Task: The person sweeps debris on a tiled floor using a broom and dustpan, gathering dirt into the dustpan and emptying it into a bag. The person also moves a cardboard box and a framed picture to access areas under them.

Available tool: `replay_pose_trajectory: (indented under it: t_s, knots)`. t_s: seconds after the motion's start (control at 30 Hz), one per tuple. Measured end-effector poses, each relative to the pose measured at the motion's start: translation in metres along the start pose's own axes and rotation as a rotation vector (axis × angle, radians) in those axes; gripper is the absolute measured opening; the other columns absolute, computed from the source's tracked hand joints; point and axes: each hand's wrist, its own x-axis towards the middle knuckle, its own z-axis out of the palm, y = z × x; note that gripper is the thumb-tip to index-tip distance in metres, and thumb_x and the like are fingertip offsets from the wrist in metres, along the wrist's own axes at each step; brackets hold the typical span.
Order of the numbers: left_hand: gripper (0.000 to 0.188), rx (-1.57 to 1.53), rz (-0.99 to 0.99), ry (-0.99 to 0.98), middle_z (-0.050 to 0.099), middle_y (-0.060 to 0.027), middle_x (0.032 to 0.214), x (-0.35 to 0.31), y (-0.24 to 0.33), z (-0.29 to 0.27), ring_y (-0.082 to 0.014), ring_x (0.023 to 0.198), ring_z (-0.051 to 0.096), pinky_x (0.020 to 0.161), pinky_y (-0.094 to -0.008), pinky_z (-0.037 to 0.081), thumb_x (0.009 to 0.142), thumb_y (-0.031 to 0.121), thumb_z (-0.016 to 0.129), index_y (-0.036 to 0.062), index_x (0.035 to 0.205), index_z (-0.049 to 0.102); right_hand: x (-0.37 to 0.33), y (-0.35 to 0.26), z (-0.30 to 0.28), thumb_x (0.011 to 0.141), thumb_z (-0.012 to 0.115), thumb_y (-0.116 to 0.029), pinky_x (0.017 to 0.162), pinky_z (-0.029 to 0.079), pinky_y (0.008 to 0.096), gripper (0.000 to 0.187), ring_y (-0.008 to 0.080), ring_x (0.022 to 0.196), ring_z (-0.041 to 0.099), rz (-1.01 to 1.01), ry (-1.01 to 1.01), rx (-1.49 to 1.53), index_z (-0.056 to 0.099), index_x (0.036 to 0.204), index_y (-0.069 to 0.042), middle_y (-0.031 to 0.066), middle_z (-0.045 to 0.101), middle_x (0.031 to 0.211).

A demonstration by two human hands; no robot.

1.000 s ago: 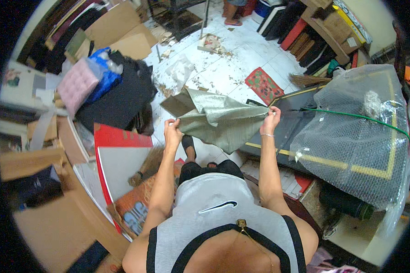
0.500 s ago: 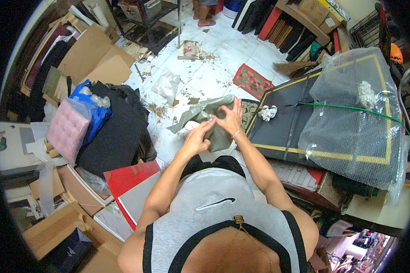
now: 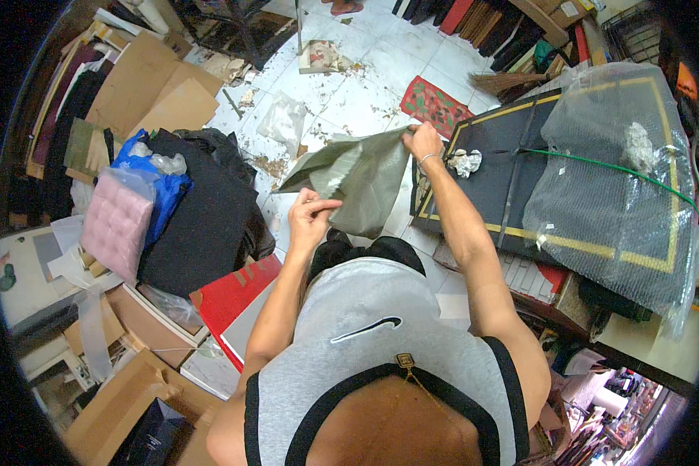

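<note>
A thin, grey-green plastic bag (image 3: 365,194) hangs spread out in front of me, above the floor, with creases and a shiny patch on it. My right hand (image 3: 423,142) is closed on its upper right corner, fingers pinched. At the bag's lower left edge is my left hand (image 3: 309,219), its fingers closed on the edge and the index finger reaching across toward the middle. The bag partly hides a patterned mat beside a large black panel (image 3: 481,186) on my right.
Bubble wrap (image 3: 590,171) and a green strap cover part of the panel. At left lie a pink cushion (image 3: 116,221), black cloth (image 3: 198,225) and flattened cardboard (image 3: 136,78). A clear plastic bag (image 3: 282,120), scattered scraps and a red mat (image 3: 435,106) lie on the white tiles.
My hands, close together before, have moved apart, the right one up and to the right. The bag, bunched up earlier, is now stretched out wide between them.
</note>
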Motion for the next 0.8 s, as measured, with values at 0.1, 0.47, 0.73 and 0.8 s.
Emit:
replay_pose_trajectory:
  t_s: [0.1,0.47,0.73,0.8]
  knots:
    - [0.025,0.006,-0.179,-0.074,0.042,-0.0061,0.065,0.004,-0.013,-0.019,-0.0176,0.061,0.048,0.057,-0.0271,0.040,0.066,-0.006,0.055,0.0073,0.082,0.070,0.001,0.013,0.008,0.067,0.066,-0.041,0.072,0.050,0.0398,0.034,0.0315,0.081,0.063,0.078,-0.065,0.060,0.070,0.081,-0.010,0.0186,0.064,0.085]
    - [0.031,0.262,-0.116,-0.145,0.048,-0.0103,0.070,0.028,-0.024,-0.049,-0.0240,0.070,0.052,0.065,-0.0318,0.041,0.061,0.000,0.055,0.0049,0.088,0.068,-0.012,0.028,0.075,0.058,0.053,-0.005,0.084,0.045,0.0394,0.033,0.0358,0.091,0.058,-0.198,-0.283,0.333,0.068,0.087,-0.008,0.0212,0.062,0.091]
    - [0.049,0.566,-0.429,-0.058,0.048,-0.0234,0.102,0.040,-0.102,-0.048,-0.0375,0.099,0.048,0.086,-0.0385,0.040,0.062,0.006,0.062,-0.0065,0.108,0.053,0.033,0.068,0.029,0.057,0.054,-0.012,0.077,0.049,0.0377,0.046,0.0342,0.081,0.062,0.073,-0.306,0.374,0.064,0.102,-0.008,0.0200,0.063,0.090]
    - [0.050,0.514,-0.503,-0.033,0.040,-0.0211,0.119,0.051,-0.109,-0.043,-0.0371,0.107,0.046,0.088,-0.0381,0.041,0.062,0.008,0.066,-0.0072,0.108,0.053,0.052,0.069,0.021,0.058,0.053,-0.012,0.058,0.053,0.0362,0.047,0.0265,0.071,0.065,0.329,-0.435,0.416,0.061,0.103,-0.001,0.0225,0.063,0.082]
